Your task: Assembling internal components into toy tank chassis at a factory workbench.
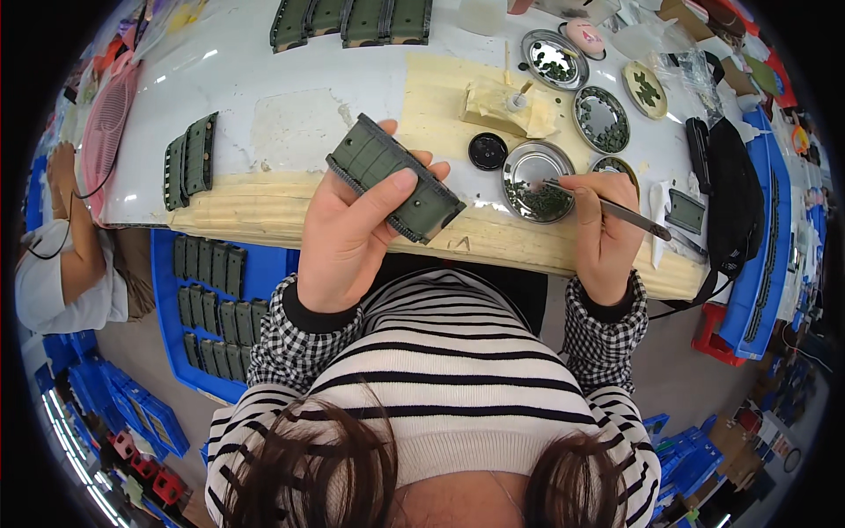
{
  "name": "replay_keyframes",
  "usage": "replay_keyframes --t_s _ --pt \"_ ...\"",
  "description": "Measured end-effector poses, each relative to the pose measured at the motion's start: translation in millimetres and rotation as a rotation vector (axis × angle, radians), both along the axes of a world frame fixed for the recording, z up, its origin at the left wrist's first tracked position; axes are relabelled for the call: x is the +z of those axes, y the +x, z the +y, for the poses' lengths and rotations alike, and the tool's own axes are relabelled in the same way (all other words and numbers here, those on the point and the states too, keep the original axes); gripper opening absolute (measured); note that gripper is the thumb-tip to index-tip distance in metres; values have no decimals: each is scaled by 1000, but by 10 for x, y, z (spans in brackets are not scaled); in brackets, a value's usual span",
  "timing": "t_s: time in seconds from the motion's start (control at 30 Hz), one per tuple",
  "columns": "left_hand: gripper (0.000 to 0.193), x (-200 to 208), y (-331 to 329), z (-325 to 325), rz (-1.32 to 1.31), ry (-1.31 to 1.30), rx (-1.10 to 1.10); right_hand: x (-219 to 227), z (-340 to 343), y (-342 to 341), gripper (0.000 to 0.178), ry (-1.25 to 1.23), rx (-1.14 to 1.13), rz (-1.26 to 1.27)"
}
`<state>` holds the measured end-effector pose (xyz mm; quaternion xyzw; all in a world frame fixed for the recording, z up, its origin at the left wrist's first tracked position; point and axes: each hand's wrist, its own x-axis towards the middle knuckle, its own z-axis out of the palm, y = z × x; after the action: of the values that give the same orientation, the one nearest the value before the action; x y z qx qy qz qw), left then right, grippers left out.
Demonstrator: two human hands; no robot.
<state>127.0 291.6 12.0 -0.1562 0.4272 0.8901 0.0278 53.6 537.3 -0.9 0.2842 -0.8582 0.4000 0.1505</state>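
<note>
Evidently the fine work lies between the two hands: the left hand (348, 216) holds a green plastic case (380, 176) in the air just over the table's front edge, thumb pressed on its upper face and fingers wrapped round the far side, while the right hand (607, 207) pinches a pair of metal tweezers (635, 218) between thumb and fingers, their points down in a round steel dish (537, 158) of small green pieces (539, 207). Whether the tips are pressed together on a piece or spread, I cannot tell; they are too small to make out. To pick well, as I judge it, come at one loose piece near the edge of the heap rather than digging into the middle, and squeeze only lightly, since bits this small would likely flick away under a hard pinch. Resting the heel of the right hand on the table (656, 268) should steady the points. Keep the case tilted toward the eyes, with the left thumb away from whichever spot needs working, and hold it near the dish so the tweezers have little way to travel. Mind the black lid (487, 150) just beside the dish; a careless sleeve could nudge either one.
</note>
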Motion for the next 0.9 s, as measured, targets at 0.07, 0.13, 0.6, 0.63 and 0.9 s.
replay_keyframes --t_s 0.07,0.13,0.6,0.63,0.9 --pt "56 43 25 31 49 -69 -4 -4 -7 -6 9 38 -11 29" --pt "53 81 18 48 95 -125 -24 -16 -9 -8 9 49 -16 35" --pt "31 -2 -76 143 164 -321 -426 455 -393 70 34 27 448 294" --pt "30 4 -76 138 144 -290 -429 465 -415 61 34 41 476 308" --pt "24 -137 -42 104 193 -215 -432 413 -415 136 27 -94 476 71"
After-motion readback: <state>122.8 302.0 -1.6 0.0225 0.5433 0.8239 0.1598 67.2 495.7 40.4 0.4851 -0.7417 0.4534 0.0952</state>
